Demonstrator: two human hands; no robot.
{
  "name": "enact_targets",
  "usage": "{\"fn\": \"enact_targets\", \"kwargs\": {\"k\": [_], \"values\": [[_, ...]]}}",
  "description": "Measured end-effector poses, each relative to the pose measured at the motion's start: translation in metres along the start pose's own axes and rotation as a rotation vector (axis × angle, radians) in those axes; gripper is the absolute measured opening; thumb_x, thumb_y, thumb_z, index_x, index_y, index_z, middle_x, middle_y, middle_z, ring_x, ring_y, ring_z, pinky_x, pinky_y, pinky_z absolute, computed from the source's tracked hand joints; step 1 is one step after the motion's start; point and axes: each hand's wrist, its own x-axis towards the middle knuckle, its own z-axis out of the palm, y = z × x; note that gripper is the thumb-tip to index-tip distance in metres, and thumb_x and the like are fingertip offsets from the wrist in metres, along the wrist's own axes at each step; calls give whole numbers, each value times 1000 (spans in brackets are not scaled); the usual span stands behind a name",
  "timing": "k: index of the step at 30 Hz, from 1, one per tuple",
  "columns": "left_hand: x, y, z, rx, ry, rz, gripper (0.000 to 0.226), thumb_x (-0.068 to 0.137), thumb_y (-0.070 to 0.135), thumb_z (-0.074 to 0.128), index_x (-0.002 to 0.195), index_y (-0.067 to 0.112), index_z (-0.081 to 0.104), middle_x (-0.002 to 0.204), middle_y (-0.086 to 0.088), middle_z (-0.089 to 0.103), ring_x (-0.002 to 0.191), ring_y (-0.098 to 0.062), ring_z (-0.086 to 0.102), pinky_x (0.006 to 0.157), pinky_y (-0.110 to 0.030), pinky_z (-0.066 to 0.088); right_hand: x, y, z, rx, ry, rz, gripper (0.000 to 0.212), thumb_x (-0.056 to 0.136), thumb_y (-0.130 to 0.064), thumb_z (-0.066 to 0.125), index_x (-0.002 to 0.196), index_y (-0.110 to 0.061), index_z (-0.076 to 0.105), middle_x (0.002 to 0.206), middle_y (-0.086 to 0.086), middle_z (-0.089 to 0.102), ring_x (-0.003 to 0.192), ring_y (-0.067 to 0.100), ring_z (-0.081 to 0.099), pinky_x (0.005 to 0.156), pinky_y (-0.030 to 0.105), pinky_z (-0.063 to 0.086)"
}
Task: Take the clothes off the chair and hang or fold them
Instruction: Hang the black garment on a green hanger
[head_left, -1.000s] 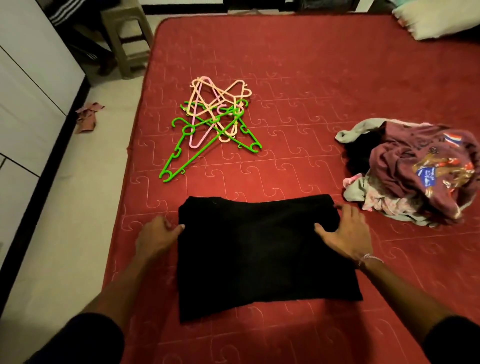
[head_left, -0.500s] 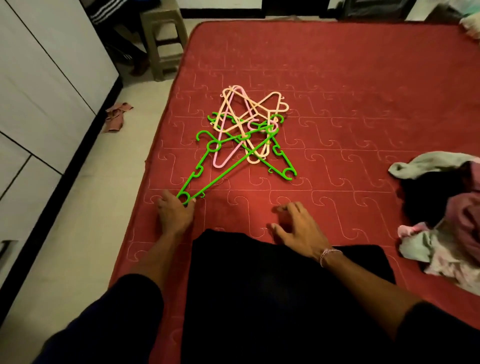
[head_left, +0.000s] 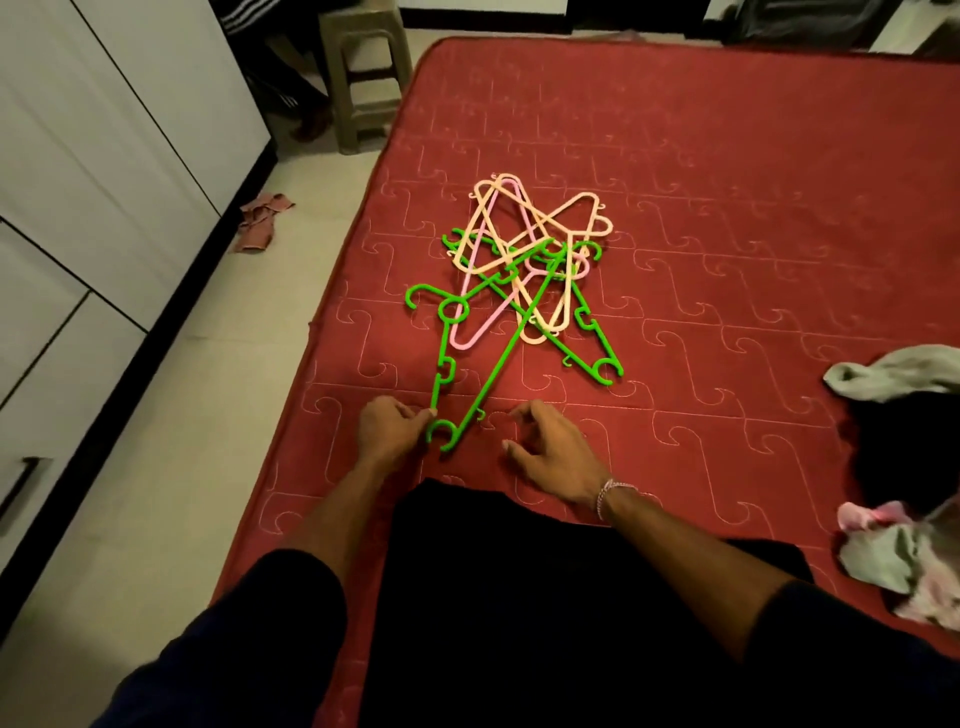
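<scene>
Looks like a bedroom in someone's home. There's a big bed (head_left: 727, 156) with a red quilted cover taking up most of the view, white wardrobe doors (head_left: 104, 156) with black trim along the left wall, and a tiled floor (head_left: 171, 441) between them. Plastic hangers (head_left: 524, 270) and a pile of clothes (head_left: 904, 467) sit on the bed. A plastic stool (head_left: 363, 73), I think, stands by the far corner.

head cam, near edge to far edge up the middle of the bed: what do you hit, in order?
black garment → left hand pinching the end of a green hanger, right hand beside it → tangled pile of hangers → bare red mattress → plastic stool on the floor beyond.
</scene>
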Motion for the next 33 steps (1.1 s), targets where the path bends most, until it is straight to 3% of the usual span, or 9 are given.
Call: {"fn": "enact_targets", "kwargs": {"k": [3,7,13,16,18,22,26,30,33], "values": [[-4,2,10,137,19,42,46,80,57,73,75,11,72,82,-10,73,83,-31,67,74,-37,54,2,-12,9,61,-81,48,40,93,-29,69,128,-15,54,124,0,60,104,13,58,93,31,51],[-8,10,18,36,-80,53,23,88,29,73,71,16,66,73,-5,67,77,-25,64,66,-29,46,-3,-21,21,245,-153,110,51,95,-28,68,139,-14,46,131,-2,61,111,11,61,93,22,50],[-52,10,2,-346,-267,187,21,88,6,70,69,4,62,59,-4,60,53,-11,55,55,-26,45,3,-32,36,612,152,418,47,99,-49,54,131,-18,38,108,0,65,96,21,69,88,46,58],[-88,4,-7,-424,-497,274,20,88,-3,68,73,9,62,60,7,65,53,0,58,54,-16,46,5,-35,42,760,290,553,20,105,-31,47,115,-14,47,87,2,68,61,14,61,62,36,54],[-104,-7,-11,-419,-556,259,12,86,6,75,79,11,66,67,3,68,60,-5,60,57,-18,47,-5,-39,43,713,328,570,17,107,-28,42,100,-17,53,74,-2,65,55,13,50,56,31,43],[-117,-18,-19,-698,-408,43,18,88,18,72,102,8,66,79,-8,71,71,-19,64,60,-23,52,-55,-49,45,703,288,541,19,108,-25,39,106,-14,55,71,-1,51,55,10,44,43,24,38],[-133,-23,-34,-1034,-413,-192,10,97,17,61,92,9,64,62,-4,65,58,-16,66,57,-26,57,-116,-54,62,685,161,559,21,109,-24,37,115,-23,57,73,0,51,54,8,43,40,22,37],[-158,-45,-28,-486,-193,-225,42,85,38,76,60,17,50,55,-5,49,46,-18,51,46,-25,47,-166,-64,82,870,179,599,23,109,-23,36,116,-21,58,65,-3,46,46,6,35,40,21,30],[-177,-59,-33,-444,-113,-306,49,79,53,77,64,12,55,61,-7,58,52,-22,55,44,-26,47,-190,-72,87,1081,236,602,24,110,-23,35,118,-17,57,62,-3,44,46,6,30,39,21,27]]}}
